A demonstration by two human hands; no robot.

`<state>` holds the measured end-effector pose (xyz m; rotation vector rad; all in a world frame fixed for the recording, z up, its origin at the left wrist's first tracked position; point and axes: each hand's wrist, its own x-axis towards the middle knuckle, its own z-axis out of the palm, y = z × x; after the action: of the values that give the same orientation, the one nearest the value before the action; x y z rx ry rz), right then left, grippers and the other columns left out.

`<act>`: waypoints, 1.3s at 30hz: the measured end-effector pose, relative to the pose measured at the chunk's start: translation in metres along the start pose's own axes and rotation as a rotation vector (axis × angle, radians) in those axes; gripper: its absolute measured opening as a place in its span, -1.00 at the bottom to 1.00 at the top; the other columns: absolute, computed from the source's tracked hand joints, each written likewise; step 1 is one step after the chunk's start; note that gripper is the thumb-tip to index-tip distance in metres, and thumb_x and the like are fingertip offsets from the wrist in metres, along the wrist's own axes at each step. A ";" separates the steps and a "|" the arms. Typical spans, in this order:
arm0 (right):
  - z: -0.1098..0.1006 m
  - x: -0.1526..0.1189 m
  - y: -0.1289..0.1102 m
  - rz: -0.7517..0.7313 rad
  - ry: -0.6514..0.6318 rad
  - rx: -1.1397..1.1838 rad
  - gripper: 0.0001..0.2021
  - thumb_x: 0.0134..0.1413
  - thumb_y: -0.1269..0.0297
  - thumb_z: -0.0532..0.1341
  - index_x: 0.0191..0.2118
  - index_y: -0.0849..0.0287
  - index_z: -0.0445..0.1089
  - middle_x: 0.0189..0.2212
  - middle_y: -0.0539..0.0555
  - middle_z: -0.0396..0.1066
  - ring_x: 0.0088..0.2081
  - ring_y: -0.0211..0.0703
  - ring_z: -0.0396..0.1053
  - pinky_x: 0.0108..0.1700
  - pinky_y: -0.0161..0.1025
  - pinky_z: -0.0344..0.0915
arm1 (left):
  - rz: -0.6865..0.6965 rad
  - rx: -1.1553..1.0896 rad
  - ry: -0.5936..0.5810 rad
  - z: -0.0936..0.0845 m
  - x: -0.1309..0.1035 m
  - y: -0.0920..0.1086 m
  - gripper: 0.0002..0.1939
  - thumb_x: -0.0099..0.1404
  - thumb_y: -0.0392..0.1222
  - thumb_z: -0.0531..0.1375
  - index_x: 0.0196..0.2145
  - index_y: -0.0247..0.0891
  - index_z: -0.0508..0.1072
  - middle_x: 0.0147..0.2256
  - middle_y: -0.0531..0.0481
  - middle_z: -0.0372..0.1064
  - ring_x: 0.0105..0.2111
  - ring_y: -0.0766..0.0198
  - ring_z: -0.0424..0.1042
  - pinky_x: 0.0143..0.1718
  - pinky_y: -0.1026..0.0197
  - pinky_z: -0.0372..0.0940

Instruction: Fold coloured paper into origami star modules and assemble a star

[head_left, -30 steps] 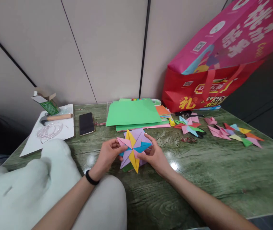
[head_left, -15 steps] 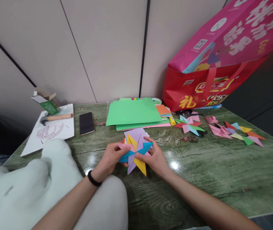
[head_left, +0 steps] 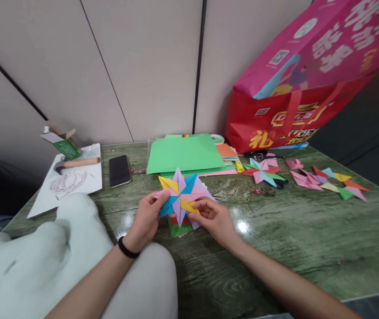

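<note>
Between my hands is an origami star (head_left: pixel 178 197) with several yellow, blue, purple and pink points, raised a little over the table. My left hand (head_left: pixel 148 215) pinches a pink point on its left side, thumb on top. At the lower right, my right hand (head_left: pixel 216 220) has thumb and fingers closed on a yellow point. Beneath the star lies a small pile of coloured paper squares (head_left: pixel 206 193), purple on top with green and red edges showing; the star hides much of it.
Green paper sheets (head_left: pixel 186 155) lie at the back by the wall. Finished paper stars (head_left: pixel 261 170) and pink folded pieces are to the right, below a red gift bag (head_left: pixel 242 124). A phone (head_left: pixel 120 171), a hammer (head_left: pixel 79 163) and a box (head_left: pixel 66 146) stand left. A pale plush toy (head_left: pixel 76 235) fills the near left.
The star has turned and spread flatter, showing more points, and shifted slightly up and left. My right hand has moved from its centre to a yellow point at lower right.
</note>
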<state>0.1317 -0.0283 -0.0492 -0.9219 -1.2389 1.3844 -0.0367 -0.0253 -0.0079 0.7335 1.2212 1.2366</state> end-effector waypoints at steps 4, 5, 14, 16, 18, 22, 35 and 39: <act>0.000 -0.001 -0.004 -0.014 0.065 -0.149 -0.76 -0.24 0.12 0.33 -0.49 0.18 0.39 -0.53 0.01 0.38 -0.49 -0.24 0.32 -0.43 -0.28 0.32 | -0.003 0.062 -0.086 0.002 -0.003 0.000 -0.69 -0.08 -0.08 0.33 -0.42 -0.37 0.45 -0.51 0.03 0.41 -0.58 0.37 0.35 -0.61 0.34 0.31; 0.000 -0.002 -0.005 -0.012 0.069 -0.187 -0.77 -0.21 0.11 0.31 -0.51 0.18 0.40 -0.55 0.00 0.37 -0.51 -0.25 0.29 -0.46 -0.30 0.29 | -0.005 0.079 -0.108 0.003 -0.003 0.000 -0.69 -0.07 -0.09 0.32 -0.41 -0.36 0.45 -0.52 0.03 0.41 -0.59 0.37 0.34 -0.61 0.33 0.31; 0.000 -0.005 -0.004 0.012 0.146 -0.215 -0.76 -0.14 0.13 0.26 -0.57 0.20 0.33 -0.63 -0.04 0.31 -0.59 -0.30 0.21 -0.53 -0.35 0.17 | -0.110 0.193 -0.312 0.002 -0.006 -0.002 -0.74 0.07 -0.04 0.22 -0.44 -0.34 0.46 -0.56 0.02 0.39 -0.64 0.34 0.33 -0.62 0.30 0.29; 0.000 -0.004 -0.005 -0.006 0.156 -0.237 -0.76 -0.15 0.16 0.27 -0.60 0.20 0.30 -0.65 -0.05 0.28 -0.60 -0.32 0.18 -0.54 -0.35 0.15 | -0.103 0.243 -0.334 0.000 -0.006 -0.003 -0.72 0.08 -0.04 0.22 -0.50 -0.36 0.47 -0.58 0.01 0.38 -0.63 0.37 0.32 -0.61 0.34 0.25; 0.000 -0.004 -0.006 -0.020 0.142 -0.245 -0.77 -0.16 0.17 0.27 -0.60 0.20 0.30 -0.66 -0.05 0.28 -0.59 -0.31 0.18 -0.53 -0.35 0.15 | -0.085 0.279 -0.344 -0.001 -0.005 -0.005 -0.73 0.08 -0.06 0.23 -0.54 -0.37 0.47 -0.59 0.01 0.38 -0.63 0.40 0.29 -0.60 0.38 0.22; 0.000 -0.004 -0.010 -0.040 0.143 -0.261 -0.78 -0.15 0.19 0.26 -0.59 0.20 0.29 -0.63 -0.05 0.29 -0.57 -0.30 0.20 -0.51 -0.36 0.16 | -0.078 0.288 -0.355 -0.002 -0.005 -0.007 -0.72 0.08 -0.04 0.23 -0.55 -0.36 0.48 -0.58 0.02 0.39 -0.62 0.42 0.27 -0.59 0.40 0.20; -0.001 -0.001 -0.012 -0.051 0.146 -0.296 -0.77 -0.21 0.17 0.30 -0.56 0.20 0.29 -0.60 -0.04 0.31 -0.54 -0.30 0.21 -0.50 -0.37 0.17 | -0.065 0.264 -0.276 0.003 -0.006 -0.005 -0.69 0.02 -0.04 0.27 -0.38 -0.36 0.50 -0.49 0.00 0.45 -0.55 0.34 0.35 -0.55 0.32 0.29; -0.002 0.000 -0.011 -0.031 0.104 -0.275 -0.76 -0.22 0.18 0.32 -0.58 0.20 0.28 -0.61 -0.05 0.32 -0.56 -0.30 0.21 -0.51 -0.37 0.19 | -0.066 0.273 -0.246 0.001 -0.005 -0.007 -0.70 -0.01 -0.04 0.29 -0.48 -0.39 0.51 -0.56 -0.01 0.43 -0.61 0.36 0.32 -0.61 0.35 0.27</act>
<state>0.1360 -0.0287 -0.0385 -1.1436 -1.3791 1.1445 -0.0332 -0.0319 -0.0130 1.0054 1.2102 0.9047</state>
